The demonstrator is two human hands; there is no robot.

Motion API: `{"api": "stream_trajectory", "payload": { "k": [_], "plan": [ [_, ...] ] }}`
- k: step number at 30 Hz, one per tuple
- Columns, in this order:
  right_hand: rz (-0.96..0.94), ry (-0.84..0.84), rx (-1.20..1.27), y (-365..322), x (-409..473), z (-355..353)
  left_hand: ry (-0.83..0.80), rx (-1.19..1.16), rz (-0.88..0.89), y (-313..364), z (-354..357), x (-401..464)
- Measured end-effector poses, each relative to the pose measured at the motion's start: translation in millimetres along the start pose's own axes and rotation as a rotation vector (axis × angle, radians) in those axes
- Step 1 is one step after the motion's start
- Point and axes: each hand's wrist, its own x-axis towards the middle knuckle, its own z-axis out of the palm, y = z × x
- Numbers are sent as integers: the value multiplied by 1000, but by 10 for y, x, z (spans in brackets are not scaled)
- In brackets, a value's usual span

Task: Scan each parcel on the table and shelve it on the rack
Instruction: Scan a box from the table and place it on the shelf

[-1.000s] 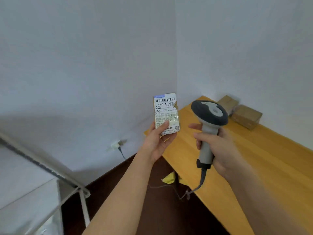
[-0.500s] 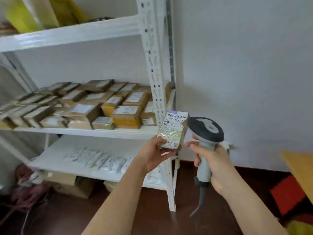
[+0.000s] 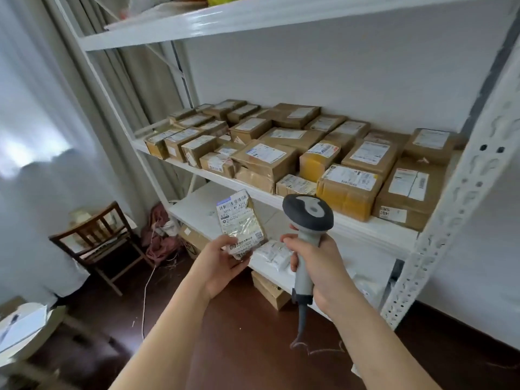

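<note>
My left hand (image 3: 222, 263) holds a small brown parcel (image 3: 240, 223) by its lower end, the white shipping label facing me and tilted slightly left. Just to its right, my right hand (image 3: 318, 268) grips the handle of a grey barcode scanner (image 3: 308, 218), whose dark head stands upright beside the parcel. Both are held in front of the white metal rack (image 3: 464, 192). Its middle shelf (image 3: 374, 225) is packed with several labelled cardboard parcels. The table is out of view.
The rack's lower shelf (image 3: 197, 209) holds several small white packets, with cardboard boxes (image 3: 270, 291) on the dark floor beneath. A wooden chair (image 3: 98, 240) stands at left by a curtain. A pinkish bag (image 3: 161, 237) lies near the rack's foot. The scanner cable trails down.
The view has swung left from the table corner to face the rack. Both hands kept their hold on parcel and scanner; the parcel now tilts more to the left.
</note>
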Motion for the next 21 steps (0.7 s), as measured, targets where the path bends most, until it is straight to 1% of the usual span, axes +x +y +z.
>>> {"api": "stream_trajectory", "payload": {
  "k": [5, 9, 13, 16, 21],
  "plan": [
    [48, -31, -58, 10, 827, 405, 121, 28, 34, 565, -227, 548],
    [56, -37, -105, 26, 1366, 704, 180, -56, 58, 841, -345, 921],
    [88, -66, -109, 99, 1728, 1096, 193, -106, 65, 1046, -620, 1151],
    [101, -69, -122, 202, 1998, 1440, 211, -96, 88, 1269, -890, 1312],
    [86, -46, -191, 386, 2437, 2042, 247, -54, 72, 1705, -1473, 1690]
  ]
}}
